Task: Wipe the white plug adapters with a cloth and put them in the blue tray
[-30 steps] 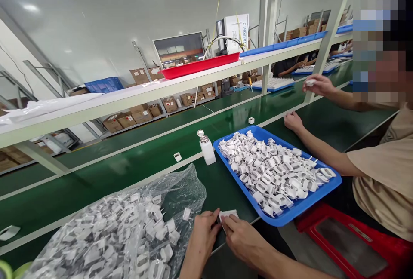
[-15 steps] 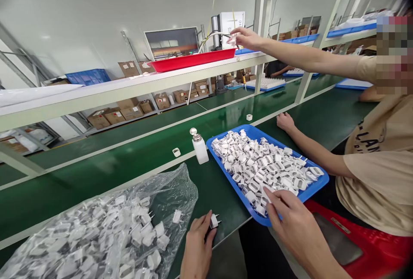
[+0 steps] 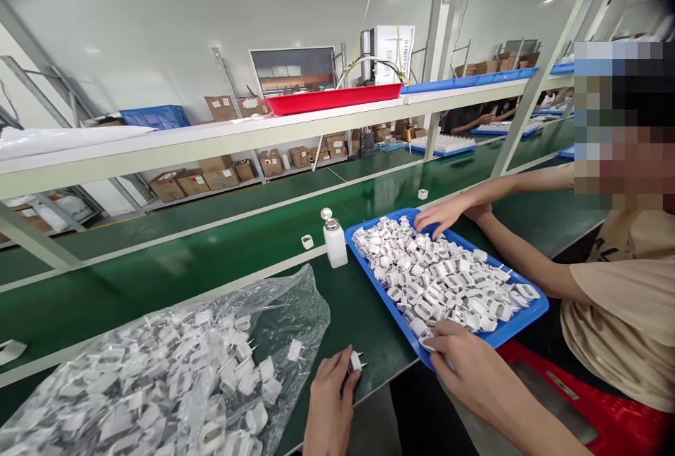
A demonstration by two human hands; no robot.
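Note:
My left hand (image 3: 330,400) rests on the green table edge and pinches a small white plug part (image 3: 356,360) with metal prongs. My right hand (image 3: 464,365) reaches into the near corner of the blue tray (image 3: 530,314), fingers on the heap of white plug parts (image 3: 437,277); whether it grips one I cannot tell. A clear plastic bag (image 3: 174,379) full of the same white parts lies to the left of my left hand.
A co-worker sits at the right, with one hand (image 3: 440,213) reaching into the tray's far end. A white dispenser bottle (image 3: 335,239) stands beside the tray. Loose white pieces (image 3: 306,241) lie on the green conveyor. A red tray (image 3: 332,99) sits on the shelf above.
My right hand left the part in my left hand and went to the blue tray. The co-worker's arm came down from the shelf and now reaches into the tray.

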